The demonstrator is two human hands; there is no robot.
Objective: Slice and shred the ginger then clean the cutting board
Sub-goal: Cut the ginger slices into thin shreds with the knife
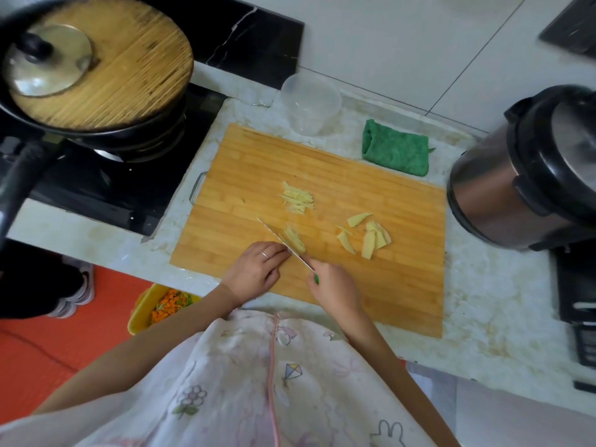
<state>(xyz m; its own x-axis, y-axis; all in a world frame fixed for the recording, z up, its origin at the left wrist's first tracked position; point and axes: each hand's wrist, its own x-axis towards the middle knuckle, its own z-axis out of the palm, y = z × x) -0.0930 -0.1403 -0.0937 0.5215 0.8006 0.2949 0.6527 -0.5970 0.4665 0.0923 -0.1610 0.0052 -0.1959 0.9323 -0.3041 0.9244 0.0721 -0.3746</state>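
On the cutting board (338,175) the right hand (335,290) grips the knife (283,245), the left hand (256,274) touches it with straight fingers beside the ginger stack (296,240), whose thin, light, slippy slices probably need pressing from on top.

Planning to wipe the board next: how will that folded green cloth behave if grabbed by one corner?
The folded green cloth looks soft and fuzzy, so it is probably floppy and light. Its loose folds would likely fall open from one corner. Lying flat on the pale stone counter, it should not roll.
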